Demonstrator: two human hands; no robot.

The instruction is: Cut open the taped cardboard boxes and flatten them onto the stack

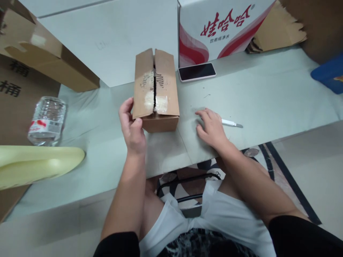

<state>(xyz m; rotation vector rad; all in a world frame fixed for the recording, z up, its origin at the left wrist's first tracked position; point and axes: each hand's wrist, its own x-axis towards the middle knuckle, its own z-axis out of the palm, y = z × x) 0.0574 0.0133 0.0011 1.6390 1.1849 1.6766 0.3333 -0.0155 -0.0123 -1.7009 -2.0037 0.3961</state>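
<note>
A small brown cardboard box (167,98) stands on the pale green tabletop, its two top flaps folded over with a narrow gap between them. My left hand (133,132) grips the box's near left corner, thumb at the front edge and fingers along the side. To the right of the box, my right hand (212,129) rests on the table with its fingers apart and holds nothing. A utility knife (232,123) with a white handle lies just right of that hand, its blade end pointing right.
Behind the box are a phone (197,72), a white panel (112,39) and a white and red carton (219,32). At left are a water bottle (47,121), a yellow object (40,164) and an open carton (50,57). A blue object (328,75) lies at far right.
</note>
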